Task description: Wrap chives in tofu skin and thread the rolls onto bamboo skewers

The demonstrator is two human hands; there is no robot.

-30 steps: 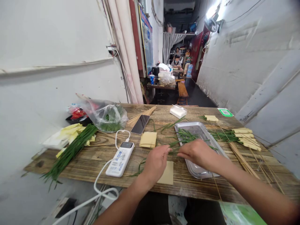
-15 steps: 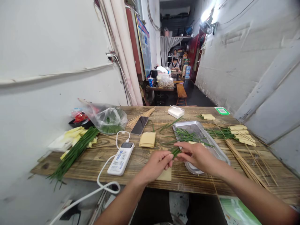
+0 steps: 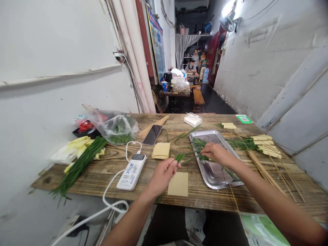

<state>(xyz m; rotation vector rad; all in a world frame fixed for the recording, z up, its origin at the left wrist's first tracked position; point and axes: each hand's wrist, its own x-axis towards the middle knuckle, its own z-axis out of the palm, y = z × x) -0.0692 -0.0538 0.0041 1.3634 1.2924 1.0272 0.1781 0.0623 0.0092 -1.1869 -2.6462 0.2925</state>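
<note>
My left hand (image 3: 163, 175) is closed around a small bunch of chives (image 3: 179, 157), whose cut ends stick out past the thumb. Over the metal tray (image 3: 214, 186), my right hand (image 3: 216, 153) pinches chives with its fingertips. More loose green chives (image 3: 198, 141) lie in the tray beside that hand. A single square yellow tofu sheet (image 3: 177, 184) lies flat on the table just below my left hand. Behind it sits a stack of the same tofu sheets (image 3: 161, 151).
Left are a white power bank (image 3: 132, 172) with a cable, a phone (image 3: 152, 135), a large chive bundle (image 3: 79, 167) and a plastic bag (image 3: 120, 130). Right are chive-filled tofu rolls (image 3: 263, 141) and bamboo skewers (image 3: 266, 174). A white box (image 3: 193, 120) stands behind. Two people are far back.
My hands have parted. The left moved slightly left with its chives, while the right moved up and over the tray to the chives there. The single tofu sheet is now uncovered.
</note>
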